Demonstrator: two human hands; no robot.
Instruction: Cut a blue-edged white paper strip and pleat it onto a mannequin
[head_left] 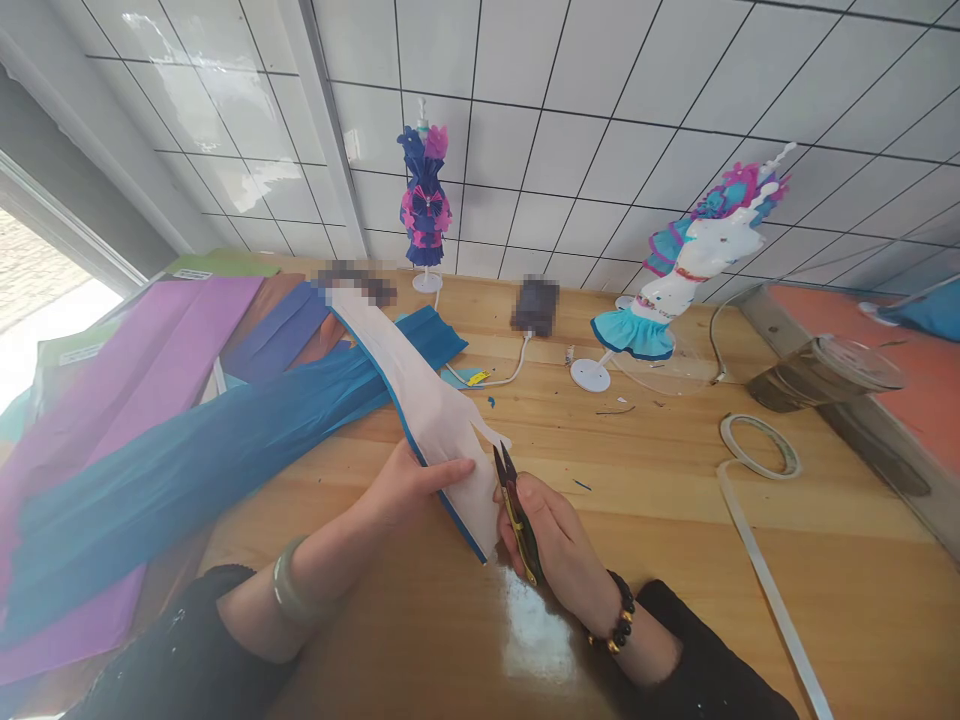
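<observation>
My left hand (412, 478) grips a long white strip (431, 405) with a blue edge, thumb on top and fingers beneath. It looks like crepe paper or thin fabric. In my right hand (551, 530) is a pair of thread snips (516, 505), blades pointing up and away from me. The snips' tips are beside the strip's right edge, where a narrow sliver (487, 428) curls partly away. Behind the strip lies a long sheet of blue crepe paper (247, 425).
Purple sheets (180, 330) lie at the left. Two small dress forms, one in navy and pink (426, 205), one in white and turquoise (675, 275), stand by the tiled wall. At right are a roll of white tape (761, 447) and a clear cup (817, 372).
</observation>
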